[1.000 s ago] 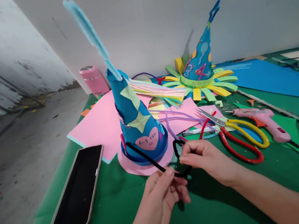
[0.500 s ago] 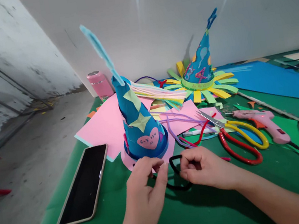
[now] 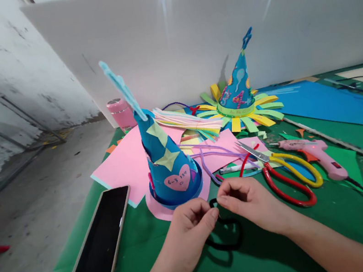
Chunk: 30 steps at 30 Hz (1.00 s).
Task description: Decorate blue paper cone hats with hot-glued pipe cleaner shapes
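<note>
A black pipe cleaner (image 3: 233, 245) hangs in a bent loop between my hands, low over the green table. My left hand (image 3: 192, 229) pinches it between thumb and forefinger. My right hand (image 3: 244, 202) grips a small curl at its upper end, and the fingertips hide part of it. Just beyond stands a blue paper cone hat (image 3: 164, 157) with pale green stars, a pink heart with writing and a light blue pipe cleaner on top. Scissors (image 3: 282, 168) with one yellow and one red handle lie right of my right hand.
A phone (image 3: 99, 238) lies on the left. A pink glue gun (image 3: 316, 150) with its cord is at the right. Behind are a second cone hat (image 3: 236, 89) with a fringed brim, bundled pipe cleaners (image 3: 188, 121), pink paper (image 3: 129, 156), blue sheet (image 3: 329, 104) and a pink bottle (image 3: 122, 114).
My hands have come closer together at the pipe cleaner's upper curl, and its loop hangs lower. The view has tilted up slightly, showing the top edge of the white board behind.
</note>
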Tool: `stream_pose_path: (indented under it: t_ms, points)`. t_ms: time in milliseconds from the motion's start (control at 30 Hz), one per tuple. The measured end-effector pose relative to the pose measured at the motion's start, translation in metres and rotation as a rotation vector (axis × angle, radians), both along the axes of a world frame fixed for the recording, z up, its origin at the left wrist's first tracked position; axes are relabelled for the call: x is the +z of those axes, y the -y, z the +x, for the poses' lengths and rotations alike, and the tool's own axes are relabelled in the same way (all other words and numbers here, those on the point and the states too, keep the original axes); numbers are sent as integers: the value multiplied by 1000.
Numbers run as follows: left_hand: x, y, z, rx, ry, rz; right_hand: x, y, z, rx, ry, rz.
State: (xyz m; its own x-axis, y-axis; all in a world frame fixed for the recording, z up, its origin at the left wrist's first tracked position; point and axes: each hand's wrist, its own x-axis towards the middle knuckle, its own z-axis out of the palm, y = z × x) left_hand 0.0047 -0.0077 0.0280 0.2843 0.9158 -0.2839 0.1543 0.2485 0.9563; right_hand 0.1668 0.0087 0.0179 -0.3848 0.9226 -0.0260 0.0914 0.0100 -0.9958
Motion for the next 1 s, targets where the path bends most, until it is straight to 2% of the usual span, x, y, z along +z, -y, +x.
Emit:
stream_pose_path:
  t_ms: [333,600,667,833,1000]
  points:
    - [-15,-1,3,-75,30,-3,-10,4,-14,-17,73,-13]
    - [-11,1,1,62,19,-7,-13,3,-14,-18,94,14]
    - [-9,1,0,80,-4,-1,-11,3,-12,8,155,84]
    - [-7,-1,-3,104,-37,-25,-6,1,-6,35,330,385]
    - [-9,-1,-6,73,2,-92,-6,1,-2,86,411,537]
